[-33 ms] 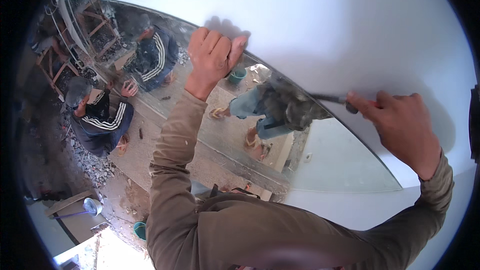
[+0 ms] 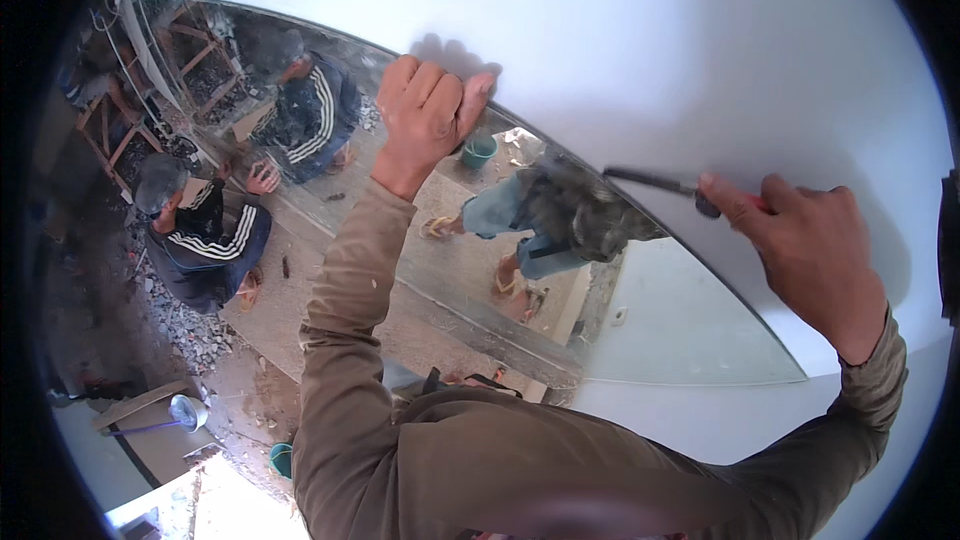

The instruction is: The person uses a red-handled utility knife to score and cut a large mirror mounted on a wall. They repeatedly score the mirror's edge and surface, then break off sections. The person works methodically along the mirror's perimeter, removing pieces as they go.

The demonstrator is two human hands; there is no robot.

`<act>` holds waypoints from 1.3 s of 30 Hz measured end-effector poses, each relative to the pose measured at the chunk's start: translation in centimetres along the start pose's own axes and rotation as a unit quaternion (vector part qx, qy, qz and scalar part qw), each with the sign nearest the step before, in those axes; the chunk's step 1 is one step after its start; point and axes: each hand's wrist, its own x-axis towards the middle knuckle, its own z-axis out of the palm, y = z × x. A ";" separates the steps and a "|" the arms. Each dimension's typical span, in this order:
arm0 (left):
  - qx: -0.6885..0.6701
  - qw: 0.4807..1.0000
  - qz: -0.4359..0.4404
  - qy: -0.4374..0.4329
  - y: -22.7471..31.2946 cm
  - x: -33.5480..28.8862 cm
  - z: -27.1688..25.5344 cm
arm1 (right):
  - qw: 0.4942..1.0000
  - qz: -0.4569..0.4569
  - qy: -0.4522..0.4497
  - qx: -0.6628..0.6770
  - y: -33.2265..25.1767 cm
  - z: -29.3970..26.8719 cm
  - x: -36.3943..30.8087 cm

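Note:
A large mirror point(image 2: 430, 285) with a dark edge leans or stands against the white wall and reflects people and floor. My left hand point(image 2: 428, 118) is closed at its upper edge, fingers curled and thumb along the rim. To the right, my right hand point(image 2: 815, 240) grips a dark bar-shaped tool point(image 2: 650, 180) with a red and black handle; its exact kind cannot be made out. The shaft lies in front of the wall, with its tip close to the mirror's edge. Whether the tip touches the edge cannot be told.
On the left a co-worker point(image 2: 205, 235) in a dark striped jacket squats on the floor boards. Grey gravel point(image 2: 190, 330) lies behind. A white bucket point(image 2: 188, 412) and a green bucket point(image 2: 281, 460) stand lower left. A wooden frame point(image 2: 108, 145) stands at the far left.
The tool has swung out from the mirror's edge. More of its shaft shows, and its tip sits farther up and left. My left hand has hardly moved.

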 end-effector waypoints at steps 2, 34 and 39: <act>-0.010 1.000 -0.005 -0.010 -0.1 0.2 -0.1 | 0.993 -0.022 0.116 -0.010 -0.4 0.1 0.3; 0.024 0.998 -0.003 -0.060 -0.2 -0.6 -0.5 | 0.978 -0.193 0.053 0.064 -1.0 2.1 5.8; 0.031 0.999 -0.019 -0.022 0.2 -0.4 -0.1 | 0.994 -0.091 -0.007 0.054 0.6 2.9 -1.3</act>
